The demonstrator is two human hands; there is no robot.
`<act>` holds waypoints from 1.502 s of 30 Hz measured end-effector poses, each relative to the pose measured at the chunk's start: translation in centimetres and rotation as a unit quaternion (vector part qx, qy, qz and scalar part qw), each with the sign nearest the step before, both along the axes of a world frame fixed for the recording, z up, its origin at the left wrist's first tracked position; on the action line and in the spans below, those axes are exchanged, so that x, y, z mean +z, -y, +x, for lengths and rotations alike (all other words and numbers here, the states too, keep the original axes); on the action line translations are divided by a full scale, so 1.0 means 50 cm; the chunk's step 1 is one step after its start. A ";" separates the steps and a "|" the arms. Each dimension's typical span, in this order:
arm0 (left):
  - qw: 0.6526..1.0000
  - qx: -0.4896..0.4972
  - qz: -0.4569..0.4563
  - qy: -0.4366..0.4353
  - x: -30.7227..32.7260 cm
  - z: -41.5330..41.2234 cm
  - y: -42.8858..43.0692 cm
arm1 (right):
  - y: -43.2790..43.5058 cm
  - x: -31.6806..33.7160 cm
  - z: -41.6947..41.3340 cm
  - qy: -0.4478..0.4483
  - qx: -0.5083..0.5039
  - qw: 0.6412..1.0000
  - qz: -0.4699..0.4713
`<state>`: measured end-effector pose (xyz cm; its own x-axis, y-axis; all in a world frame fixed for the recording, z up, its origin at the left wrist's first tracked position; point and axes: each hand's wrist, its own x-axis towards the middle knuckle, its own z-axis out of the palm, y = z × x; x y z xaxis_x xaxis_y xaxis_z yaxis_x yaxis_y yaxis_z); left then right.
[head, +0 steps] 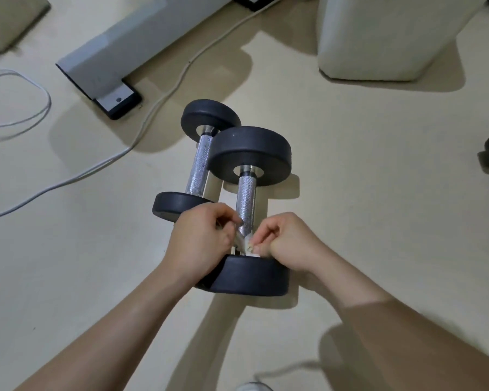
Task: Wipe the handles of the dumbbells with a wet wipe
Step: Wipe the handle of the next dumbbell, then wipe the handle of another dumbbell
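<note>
The wet wipe (pixel 249 248) is pinched round the nearer dumbbell handle (pixel 246 201) by left hand (pixel 201 235) and right hand (pixel 288 241); upward stroke's probably needed next.

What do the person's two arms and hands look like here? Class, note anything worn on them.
Both the left hand and the right hand are bare: no gloves, rings or watch show. The left forearm is uncovered to the frame edge. The right arm wears a plain tan-brown sleeve ending partway along the forearm, with no markings visible.
</note>
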<state>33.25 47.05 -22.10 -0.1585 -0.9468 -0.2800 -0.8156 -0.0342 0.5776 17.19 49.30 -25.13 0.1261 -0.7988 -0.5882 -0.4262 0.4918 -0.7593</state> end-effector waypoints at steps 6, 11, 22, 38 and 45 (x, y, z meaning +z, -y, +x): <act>1.000 0.019 -0.003 -0.012 0.006 0.002 -0.012 | 0.060 0.020 0.038 -0.040 -0.265 0.954 -0.131; 0.997 0.014 0.035 -0.074 0.013 0.002 -0.014 | 0.009 0.024 0.043 -0.044 -0.037 0.997 -0.045; 0.949 0.021 0.030 -0.313 0.222 -0.064 0.023 | 0.006 0.279 -0.063 0.367 -0.205 0.908 -0.001; 0.888 0.033 0.077 -0.453 0.336 -0.194 0.039 | -0.039 0.493 -0.206 0.083 -0.130 0.982 -0.108; 0.840 -0.121 0.211 -0.485 0.351 -0.263 0.039 | -0.065 0.541 -0.286 0.031 -0.226 0.966 -0.119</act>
